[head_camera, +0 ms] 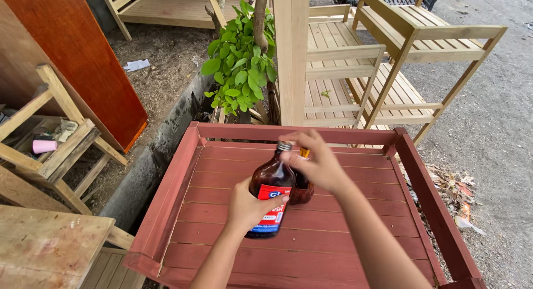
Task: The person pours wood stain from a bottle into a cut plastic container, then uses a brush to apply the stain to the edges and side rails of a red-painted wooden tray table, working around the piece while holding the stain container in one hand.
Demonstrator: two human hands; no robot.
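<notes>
My left hand [248, 207] grips a dark brown bottle [272, 181] with a red and blue label, holding it tilted over a red-painted slatted wooden rack [311, 233]. Its metal cap end [284, 146] points up and away from me. My right hand [316, 162] hovers at the bottle's neck, fingers curled near the cap, and seems to hold a small dark rounded container [302, 192] with an orange tip showing above it. What exactly the right hand holds is partly hidden by the fingers.
Unpainted slatted wooden shelf frames [388, 56] stand behind the red rack. A leafy green plant [241, 64] grows by a tree trunk. A reddish-brown board [83, 61] leans at left beside rough wooden frames [50, 150]. A worn wooden tabletop [44, 244] is at lower left; gravel lies at right.
</notes>
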